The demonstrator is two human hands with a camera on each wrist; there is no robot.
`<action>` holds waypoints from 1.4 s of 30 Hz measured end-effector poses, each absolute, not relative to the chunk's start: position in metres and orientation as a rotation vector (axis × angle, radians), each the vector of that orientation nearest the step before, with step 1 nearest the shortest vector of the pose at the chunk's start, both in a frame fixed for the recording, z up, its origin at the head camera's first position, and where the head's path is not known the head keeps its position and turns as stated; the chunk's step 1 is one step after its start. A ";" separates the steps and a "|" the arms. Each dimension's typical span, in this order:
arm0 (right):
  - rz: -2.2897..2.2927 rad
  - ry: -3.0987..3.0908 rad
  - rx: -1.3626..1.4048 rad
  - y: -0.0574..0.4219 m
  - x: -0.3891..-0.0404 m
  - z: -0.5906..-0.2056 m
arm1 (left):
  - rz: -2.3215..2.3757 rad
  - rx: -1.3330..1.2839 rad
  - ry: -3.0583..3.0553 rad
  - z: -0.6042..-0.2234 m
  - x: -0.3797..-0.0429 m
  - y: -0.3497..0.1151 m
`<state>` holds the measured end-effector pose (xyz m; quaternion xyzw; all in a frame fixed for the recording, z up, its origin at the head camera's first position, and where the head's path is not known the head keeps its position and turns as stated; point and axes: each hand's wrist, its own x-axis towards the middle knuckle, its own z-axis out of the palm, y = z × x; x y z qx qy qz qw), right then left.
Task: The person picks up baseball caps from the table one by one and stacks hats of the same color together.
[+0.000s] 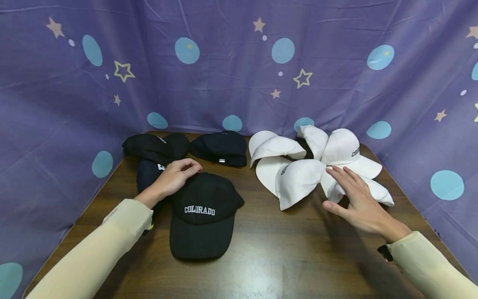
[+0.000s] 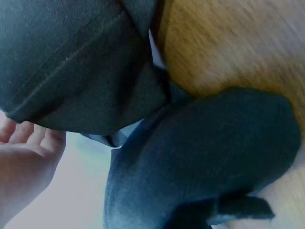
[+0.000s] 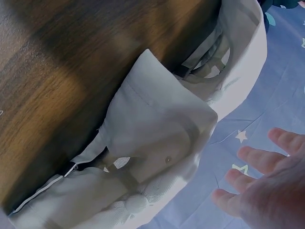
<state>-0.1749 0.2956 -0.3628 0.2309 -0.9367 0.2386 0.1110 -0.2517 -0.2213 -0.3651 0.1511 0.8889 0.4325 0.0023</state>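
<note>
Left hand point(image 1: 174, 177) grip curled on the back edge of the COLORADO cap point(image 1: 203, 214), mid-counter point(image 1: 284, 249) just right of the black caps point(image 1: 157, 150); right hand point(image 1: 358, 199) released, fingers straight over the white caps point(image 1: 298, 182).

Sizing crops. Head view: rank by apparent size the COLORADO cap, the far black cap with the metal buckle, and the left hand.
1. COLORADO cap, though nearest the camera.
2. Black cap with buckle, farther back.
3. Left hand.

Even indoor light; wrist views close and blurred.
</note>
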 end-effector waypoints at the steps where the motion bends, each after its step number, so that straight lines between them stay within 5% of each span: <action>1: 0.701 -2.749 0.677 0.295 -0.175 -0.363 | 1.361 0.474 2.808 -0.365 -0.251 -0.220; 42: 0.695 -2.731 0.716 0.286 -0.177 -0.362 | 1.210 0.330 3.317 -0.347 -0.223 -0.246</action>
